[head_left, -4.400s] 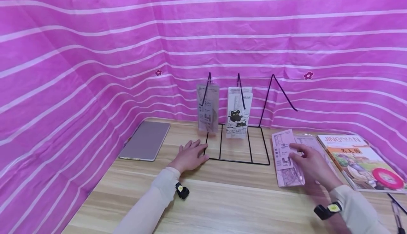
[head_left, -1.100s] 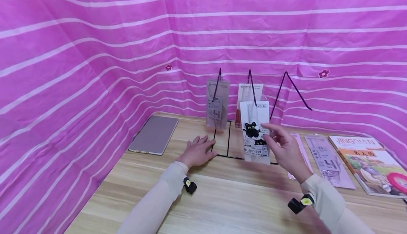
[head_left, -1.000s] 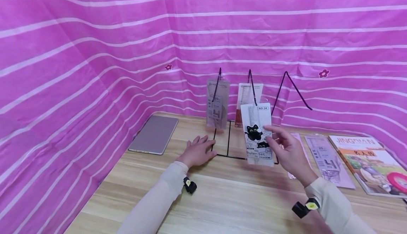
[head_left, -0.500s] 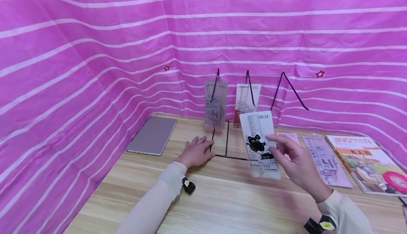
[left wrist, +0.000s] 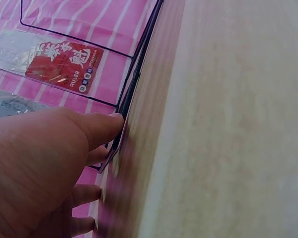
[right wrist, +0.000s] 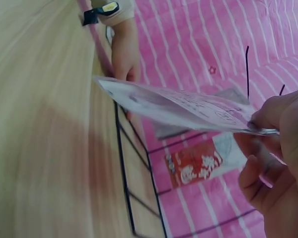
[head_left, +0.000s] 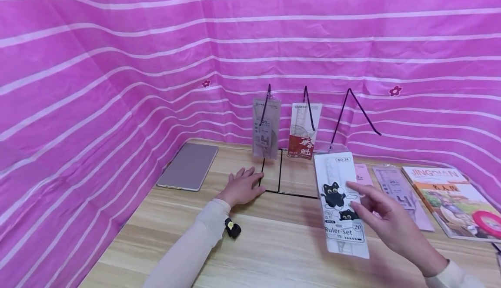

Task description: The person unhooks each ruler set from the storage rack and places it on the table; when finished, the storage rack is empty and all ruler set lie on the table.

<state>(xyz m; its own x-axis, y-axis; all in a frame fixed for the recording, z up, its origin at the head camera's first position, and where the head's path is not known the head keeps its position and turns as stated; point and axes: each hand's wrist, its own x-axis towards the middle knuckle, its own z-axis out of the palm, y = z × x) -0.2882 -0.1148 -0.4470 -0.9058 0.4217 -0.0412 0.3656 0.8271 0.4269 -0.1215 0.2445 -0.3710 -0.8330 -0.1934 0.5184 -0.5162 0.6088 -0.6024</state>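
- Right hand (head_left: 385, 222) sits lower right of the head view, thumb and fingers pinching the cat ruler set (head_left: 342, 203), a white pack held off the table and tilted, just right of centre
- From the right wrist view the same pack (right wrist: 188, 111) juts out nearly flat from the curled fingers (right wrist: 268, 163) at the right edge
- Left hand (head_left: 239, 187) lies flat on the wooden table (head_left: 274, 244) at mid-frame, fingers straight and slightly spread, tips touching the base of the black wire rack (head_left: 279, 179)
- On the rack hang a grey ruler pack (head_left: 265, 133) and a red-labelled ruler pack (head_left: 303, 131), top centre
- A grey tablet (head_left: 188, 172) rests at left; more ruler packs (head_left: 395, 190) and a magazine (head_left: 446, 201) lie at right
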